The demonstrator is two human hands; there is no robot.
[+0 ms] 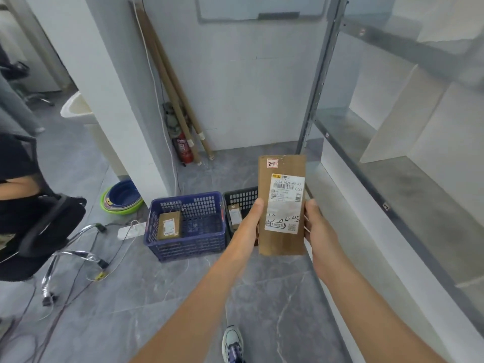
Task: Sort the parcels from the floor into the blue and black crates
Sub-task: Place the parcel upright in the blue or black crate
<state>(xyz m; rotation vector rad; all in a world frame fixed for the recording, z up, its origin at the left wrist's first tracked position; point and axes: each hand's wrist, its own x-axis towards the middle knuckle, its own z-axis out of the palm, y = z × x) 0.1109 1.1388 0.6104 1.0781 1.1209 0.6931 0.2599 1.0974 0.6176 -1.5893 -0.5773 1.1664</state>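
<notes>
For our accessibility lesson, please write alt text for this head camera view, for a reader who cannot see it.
Two bare hands, left hand and right hand, hold a flat brown parcel upright by its side edges, its label facing the camera. On the grey floor beyond stand a blue crate and a black crate side by side, each holding one small parcel.

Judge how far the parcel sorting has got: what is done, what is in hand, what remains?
Done: one parcel lies in the blue crate, and another in the black crate. In hand: the left hand and right hand hold a long brown parcel upright, label facing the camera, above the crates. Left: placing it. No unsorted parcels show on the visible floor.
</notes>
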